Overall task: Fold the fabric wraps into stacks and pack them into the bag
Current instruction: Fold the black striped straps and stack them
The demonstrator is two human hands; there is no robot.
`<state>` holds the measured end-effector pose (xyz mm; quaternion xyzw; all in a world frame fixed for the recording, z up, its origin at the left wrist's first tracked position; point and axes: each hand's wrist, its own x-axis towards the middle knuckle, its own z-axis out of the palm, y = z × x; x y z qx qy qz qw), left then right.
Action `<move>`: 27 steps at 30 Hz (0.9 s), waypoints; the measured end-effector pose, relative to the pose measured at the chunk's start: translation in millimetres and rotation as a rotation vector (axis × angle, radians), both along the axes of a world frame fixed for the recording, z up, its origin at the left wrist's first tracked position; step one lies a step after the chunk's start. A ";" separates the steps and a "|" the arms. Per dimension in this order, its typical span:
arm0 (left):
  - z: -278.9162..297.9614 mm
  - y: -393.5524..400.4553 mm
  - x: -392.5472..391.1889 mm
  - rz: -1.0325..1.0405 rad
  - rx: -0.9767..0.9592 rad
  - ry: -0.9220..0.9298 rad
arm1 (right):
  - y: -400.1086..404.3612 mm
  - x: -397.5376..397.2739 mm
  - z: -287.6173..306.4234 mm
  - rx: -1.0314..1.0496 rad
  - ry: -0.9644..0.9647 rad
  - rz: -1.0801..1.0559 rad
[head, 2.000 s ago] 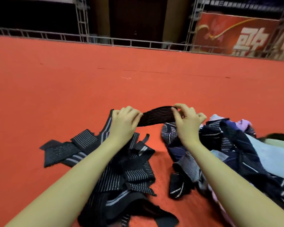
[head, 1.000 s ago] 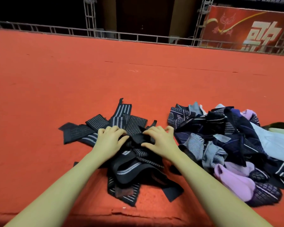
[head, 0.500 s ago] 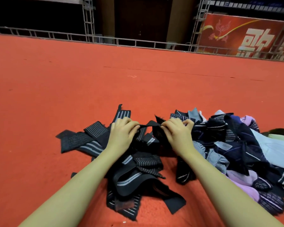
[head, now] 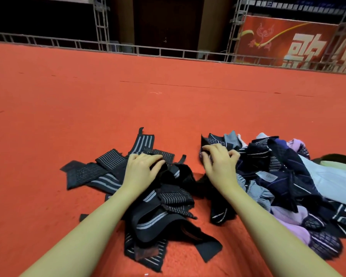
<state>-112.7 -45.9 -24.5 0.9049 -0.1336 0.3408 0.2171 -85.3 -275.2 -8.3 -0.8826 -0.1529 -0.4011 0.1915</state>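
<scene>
The left hand lies palm down on the dark striped wraps, fingers loosely bent and reaching toward 2 o'clock, their tips pressing a black band without closing round it. The right hand rests at the 9 o'clock edge of the mixed pile, fingers curled and clawing into a dark diamond-patterned piece; whether it truly has hold of the cloth I cannot tell

Under the left hand the wraps are long, narrow bands, black or charcoal with pale grey lengthwise stripes. One strip runs its long axis toward 12 o'clock, ending in a small hooked tab; two others fan out toward 9 o'clock, lying flat and overlapping. The nearest bands trail toward 6 o'clock, crumpled over one another

The right-hand pile is a loose heap of navy, grey, lilac and pale blue pieces, spreading toward 4 o'clock

Everything lies on red carpet. At 12 o'clock a metal truss rail borders it, with a red banner at 1 o'clock
</scene>
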 end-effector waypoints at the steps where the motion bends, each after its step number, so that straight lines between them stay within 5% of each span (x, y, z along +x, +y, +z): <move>1: 1.0 -1.7 -0.5 -0.011 -0.030 0.004 | 5.9 -1.5 0.0 -0.049 0.008 0.034; 8: 1.8 -0.7 1.4 -0.060 0.004 0.006 | 54.1 4.2 -16.2 -0.240 -0.012 0.118; 14: -14.8 9.1 8.4 0.036 0.079 0.380 | 51.5 13.8 -27.0 -0.157 -0.032 0.071; 18: -12.8 5.6 21.8 0.047 0.019 0.227 | 45.3 14.3 -31.9 -0.119 0.013 0.082; 22: -6.1 4.5 40.5 0.025 0.198 0.208 | 47.9 15.9 -28.9 -0.078 0.079 0.084; 27: -8.3 4.9 38.3 -0.046 0.039 0.066 | 57.9 23.0 -25.7 -0.083 0.082 0.119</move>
